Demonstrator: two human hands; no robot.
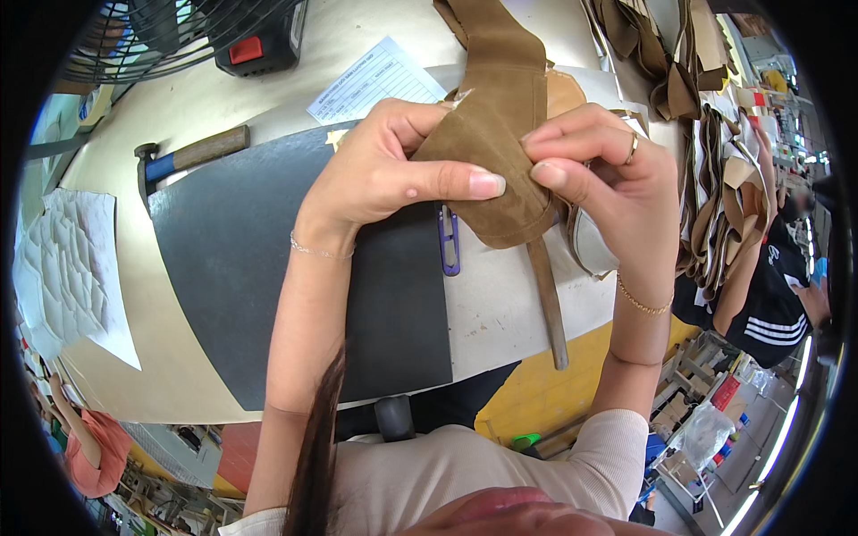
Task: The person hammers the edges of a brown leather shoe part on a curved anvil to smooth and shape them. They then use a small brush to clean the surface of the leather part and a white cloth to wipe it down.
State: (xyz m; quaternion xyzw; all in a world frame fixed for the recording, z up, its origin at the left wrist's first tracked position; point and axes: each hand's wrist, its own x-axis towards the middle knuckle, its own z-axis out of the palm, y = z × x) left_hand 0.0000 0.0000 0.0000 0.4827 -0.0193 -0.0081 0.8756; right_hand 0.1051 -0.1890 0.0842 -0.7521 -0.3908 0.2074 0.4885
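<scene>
A brown suede piece with stitched seams, rounded at its near end, is held up over the table between my hands. My left hand grips its left side, the thumb lying flat across the top and the fingers hidden underneath. At the right edge of the piece, the thumb and forefinger of my right hand are pinched together by the seam; whatever is between them is too small to make out. Purple thread snips lie just below the suede. A wooden handle sticks out from under it toward me.
A black mat covers the table's middle, with a hammer at its far left corner. Around it are a printed form, a wire-caged fan and crumpled white sheets. Brown pieces are piled at right, near another person's striped sleeve.
</scene>
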